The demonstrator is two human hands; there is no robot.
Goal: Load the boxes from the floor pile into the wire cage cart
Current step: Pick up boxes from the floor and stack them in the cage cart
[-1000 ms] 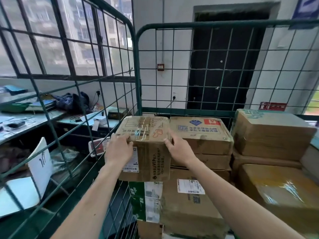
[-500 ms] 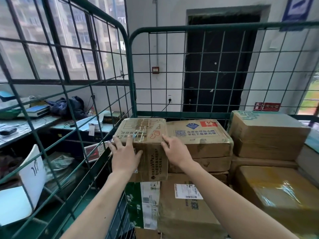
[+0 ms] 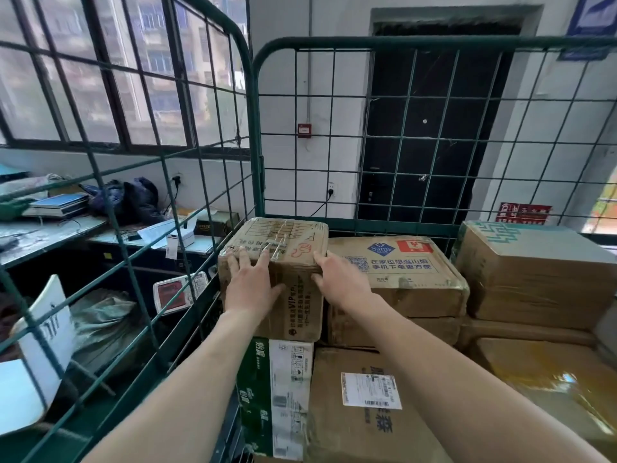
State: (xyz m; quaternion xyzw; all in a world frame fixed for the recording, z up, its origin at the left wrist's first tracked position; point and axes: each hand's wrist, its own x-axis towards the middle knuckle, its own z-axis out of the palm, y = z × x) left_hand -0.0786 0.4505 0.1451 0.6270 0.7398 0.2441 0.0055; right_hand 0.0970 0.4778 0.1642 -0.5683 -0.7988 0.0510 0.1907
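Observation:
A small worn brown box (image 3: 293,248) stands on a green-and-white carton (image 3: 283,396) in the back left corner of the green wire cage cart (image 3: 257,128). My left hand (image 3: 250,285) lies flat against the box's near face, fingers straight and spread over its top edge. My right hand (image 3: 340,279) presses the box's right near corner with straight fingers. Beside it sits a brown box with a blue and red logo (image 3: 400,272), and further cartons are stacked in the cart.
A large brown box with teal print (image 3: 534,272) sits at the right, above a tape-wrapped box (image 3: 551,389). A labelled carton (image 3: 367,412) lies below my right arm. Outside the cage's left wall are cluttered desks (image 3: 50,228), a scale (image 3: 180,292) and a white chair (image 3: 40,345).
My hands have gone from gripping the small box's sides to lying flat on its near face. The box has slid further back into the cart's corner.

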